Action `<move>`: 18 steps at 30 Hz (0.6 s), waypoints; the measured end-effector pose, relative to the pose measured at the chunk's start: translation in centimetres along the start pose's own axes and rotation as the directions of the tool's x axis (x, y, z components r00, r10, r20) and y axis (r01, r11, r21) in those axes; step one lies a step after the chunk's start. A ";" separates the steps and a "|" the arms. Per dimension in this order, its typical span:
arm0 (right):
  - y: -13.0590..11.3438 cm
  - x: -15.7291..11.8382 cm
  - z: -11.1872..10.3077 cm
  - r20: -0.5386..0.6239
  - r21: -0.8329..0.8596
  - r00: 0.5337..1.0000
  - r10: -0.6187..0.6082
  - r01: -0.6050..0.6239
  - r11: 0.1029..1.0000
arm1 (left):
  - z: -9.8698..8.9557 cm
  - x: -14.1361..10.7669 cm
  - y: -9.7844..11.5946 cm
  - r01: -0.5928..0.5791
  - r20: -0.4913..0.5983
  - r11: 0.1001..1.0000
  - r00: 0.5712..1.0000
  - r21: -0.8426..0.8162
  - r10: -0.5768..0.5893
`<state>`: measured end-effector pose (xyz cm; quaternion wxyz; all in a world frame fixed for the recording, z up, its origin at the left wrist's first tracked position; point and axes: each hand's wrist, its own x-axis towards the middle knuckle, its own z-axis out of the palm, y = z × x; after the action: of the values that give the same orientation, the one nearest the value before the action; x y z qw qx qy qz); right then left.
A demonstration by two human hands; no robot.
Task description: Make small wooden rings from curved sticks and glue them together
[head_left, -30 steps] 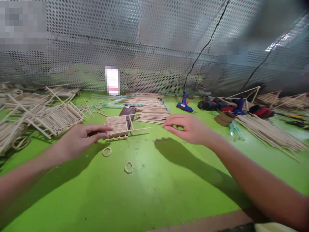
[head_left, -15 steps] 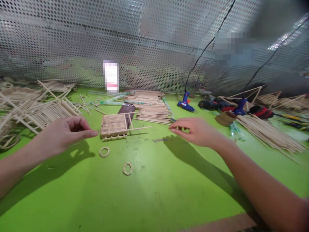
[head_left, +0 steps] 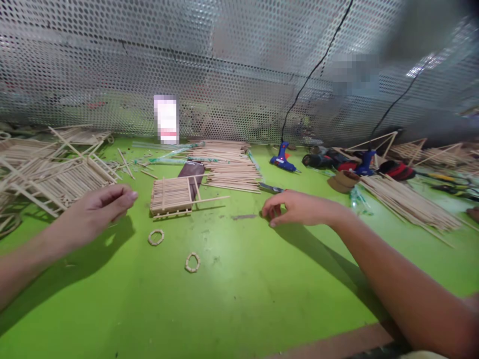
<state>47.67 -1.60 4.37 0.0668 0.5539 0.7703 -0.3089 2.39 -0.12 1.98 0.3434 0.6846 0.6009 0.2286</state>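
Note:
My left hand (head_left: 95, 209) hovers over the table's left side, thumb and forefinger pressed together; whatever is between them, if anything, is hidden. To its right lies a small cart-like model of thin wooden sticks (head_left: 172, 194), two shafts pointing right. Nearer to me rest two rings of short wooden pieces, one on the left (head_left: 156, 238) and another closer (head_left: 192, 263). Across the table my right hand (head_left: 292, 208) is low over the surface, fingers loosely curled and apart, nothing visible in them. Just beyond it is a dark blade-like tool (head_left: 271, 188), partly hidden by the hand.
Loose wooden sticks (head_left: 234, 172) lie at the back, beside a dark brown block (head_left: 191, 172). A blue glue gun (head_left: 283, 158) stands behind, its cord rising. More stick models (head_left: 71, 182) crowd the left. Tape rolls (head_left: 343, 181) and another stick pile (head_left: 407, 207) occupy the right.
My left hand has drawn back a little to the left and its fingertips have closed. My right hand has dropped lower, fingers bent downward, uncovering more of the dark tool. The view shifted slightly.

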 end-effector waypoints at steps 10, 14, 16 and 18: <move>-0.1 -0.2 -0.3 -0.048 -0.097 0.999 -0.007 0.003 0.995 | 0.3 -0.7 1.4 0.100 -0.107 0.990 0.990 0.103 -0.089; 1.6 -2.1 -2.9 -0.147 -0.117 0.981 0.129 -0.147 0.982 | 0.3 -0.8 1.4 0.120 -0.122 0.985 0.987 0.126 -0.104; 2.6 -2.7 -3.8 -0.179 -0.127 0.957 0.227 -0.252 0.959 | 0.4 -0.8 1.3 0.106 -0.123 0.987 0.988 0.118 -0.092; 3.4 -2.9 -4.0 -0.170 -0.124 0.956 0.241 -0.263 0.957 | 0.4 -0.7 1.0 0.105 -0.133 0.989 0.987 0.104 -0.091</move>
<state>52.74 -1.05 7.49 0.0867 0.6634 0.7165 -0.1976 3.29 -0.91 2.54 0.2767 0.6562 0.6663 0.2212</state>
